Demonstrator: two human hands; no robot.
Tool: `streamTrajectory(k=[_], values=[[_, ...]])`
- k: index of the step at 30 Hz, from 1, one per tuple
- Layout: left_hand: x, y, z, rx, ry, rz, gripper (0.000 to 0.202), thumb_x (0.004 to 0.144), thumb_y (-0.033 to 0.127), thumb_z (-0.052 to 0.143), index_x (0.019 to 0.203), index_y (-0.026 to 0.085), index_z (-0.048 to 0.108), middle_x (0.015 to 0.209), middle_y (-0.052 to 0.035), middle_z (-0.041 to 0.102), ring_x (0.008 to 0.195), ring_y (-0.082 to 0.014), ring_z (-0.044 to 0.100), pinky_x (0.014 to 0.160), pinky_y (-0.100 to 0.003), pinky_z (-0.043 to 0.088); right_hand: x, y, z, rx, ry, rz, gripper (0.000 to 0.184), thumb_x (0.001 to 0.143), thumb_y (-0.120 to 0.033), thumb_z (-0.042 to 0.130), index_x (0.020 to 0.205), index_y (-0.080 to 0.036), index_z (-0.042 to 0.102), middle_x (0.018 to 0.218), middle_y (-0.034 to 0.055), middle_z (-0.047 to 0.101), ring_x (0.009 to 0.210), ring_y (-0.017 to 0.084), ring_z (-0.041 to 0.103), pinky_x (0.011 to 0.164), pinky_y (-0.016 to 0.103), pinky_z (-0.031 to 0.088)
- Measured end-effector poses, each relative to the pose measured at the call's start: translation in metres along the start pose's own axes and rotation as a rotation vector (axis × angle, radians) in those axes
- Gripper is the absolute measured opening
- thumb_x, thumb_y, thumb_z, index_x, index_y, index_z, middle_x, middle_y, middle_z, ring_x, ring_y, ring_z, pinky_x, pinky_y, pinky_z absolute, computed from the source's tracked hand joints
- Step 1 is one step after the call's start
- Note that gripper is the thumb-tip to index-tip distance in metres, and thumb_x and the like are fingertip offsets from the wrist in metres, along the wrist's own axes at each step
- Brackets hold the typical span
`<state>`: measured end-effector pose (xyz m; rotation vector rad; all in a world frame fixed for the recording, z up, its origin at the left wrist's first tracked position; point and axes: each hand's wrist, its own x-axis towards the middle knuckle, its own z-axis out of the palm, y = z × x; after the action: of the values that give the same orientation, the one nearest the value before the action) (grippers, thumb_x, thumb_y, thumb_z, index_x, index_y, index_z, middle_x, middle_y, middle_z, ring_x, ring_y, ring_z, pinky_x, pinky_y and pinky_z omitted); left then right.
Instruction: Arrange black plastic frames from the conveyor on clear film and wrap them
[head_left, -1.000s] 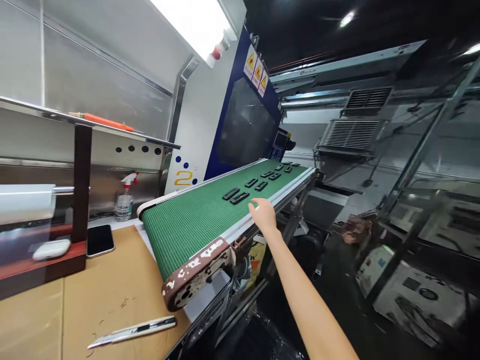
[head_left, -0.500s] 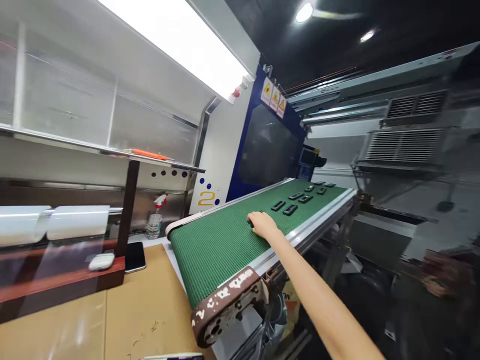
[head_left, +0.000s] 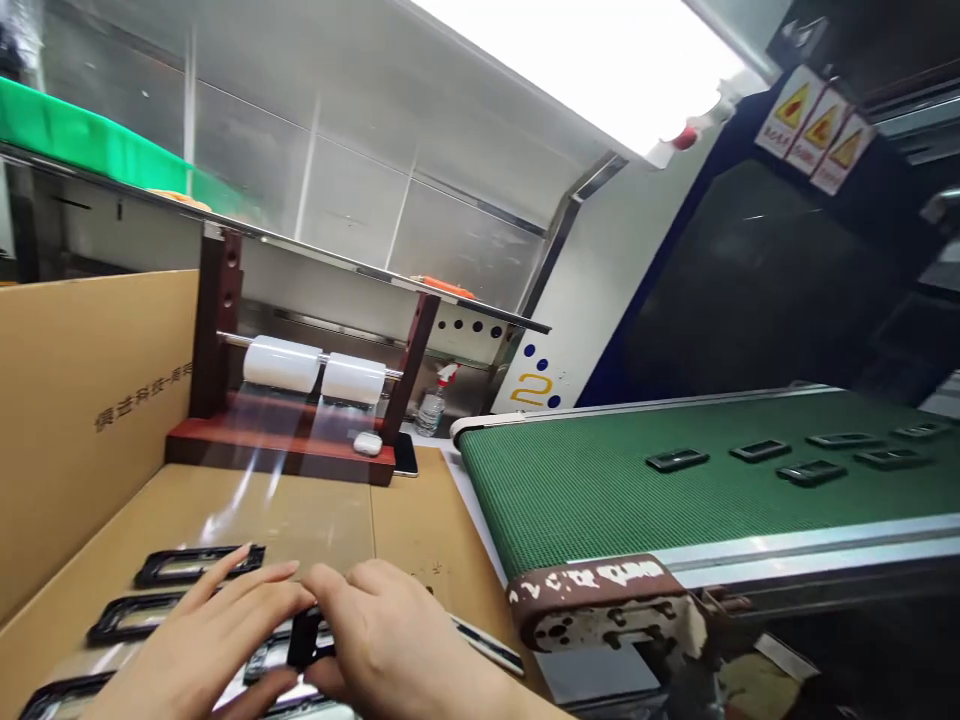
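Both my hands meet low in the head view over a cardboard-covered table (head_left: 420,520). My right hand (head_left: 394,640) is closed in a pinch on a small black plastic frame part (head_left: 304,637). My left hand (head_left: 202,645) touches the same part from the left with its fingers stretched out. Three long black frames (head_left: 196,563) lie in a row on the cardboard to the left of my hands. On the green conveyor belt (head_left: 570,490) to the right, several more black parts (head_left: 676,459) lie apart from each other.
An upright cardboard box wall (head_left: 82,410) stands at the left. A red-brown stand (head_left: 277,455) carries two white film rolls (head_left: 315,368). Earbud case (head_left: 367,443), phone and spray bottle (head_left: 433,405) sit behind. A utility knife (head_left: 487,645) lies near my right wrist. The conveyor's rusty end cap (head_left: 600,600) juts out.
My right hand left the conveyor belt and came down to the cardboard table with a black part. My left hand came into view. The view swung left and down.
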<state>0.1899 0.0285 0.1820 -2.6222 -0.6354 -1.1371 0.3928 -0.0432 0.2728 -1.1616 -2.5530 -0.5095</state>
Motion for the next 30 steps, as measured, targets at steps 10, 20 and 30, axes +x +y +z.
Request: streamTrajectory(k=[10,20,30], values=[[-0.043,-0.015,-0.035,-0.07,0.013,-0.233,0.056,0.087,0.047,0.062,0.14,0.052,0.045,0.128,0.013,0.07,0.119,-0.0224,0.065,0.114,-0.036,0.04,-0.018,-0.001,-0.03,0.189,0.121,0.075,0.041,0.089,-0.021,0.063,0.128,-0.016,0.05,0.099,0.0094,0.073,0.083,0.024,0.067,0.073,0.032,0.055],[-0.056,-0.021,-0.037,-0.129,-0.041,-0.317,0.064,0.087,0.045,0.061,0.145,0.053,0.037,0.137,0.0132,0.063,0.127,-0.0261,0.059,0.121,-0.044,0.028,-0.037,-0.002,-0.03,0.298,0.229,0.145,0.034,0.087,-0.015,0.066,0.118,-0.02,0.054,0.095,0.0074,0.073,0.084,0.023,0.066,0.075,0.033,0.056],[-0.074,-0.031,-0.037,-0.096,-0.171,-0.29,0.065,0.085,0.045,0.063,0.144,0.052,0.039,0.14,0.0094,0.061,0.136,-0.0304,0.048,0.117,-0.052,0.035,-0.041,0.0,-0.035,0.534,0.118,0.26,0.036,0.08,-0.028,0.079,0.112,-0.022,0.064,0.095,0.005,0.074,0.084,0.019,0.069,0.075,0.027,0.056]])
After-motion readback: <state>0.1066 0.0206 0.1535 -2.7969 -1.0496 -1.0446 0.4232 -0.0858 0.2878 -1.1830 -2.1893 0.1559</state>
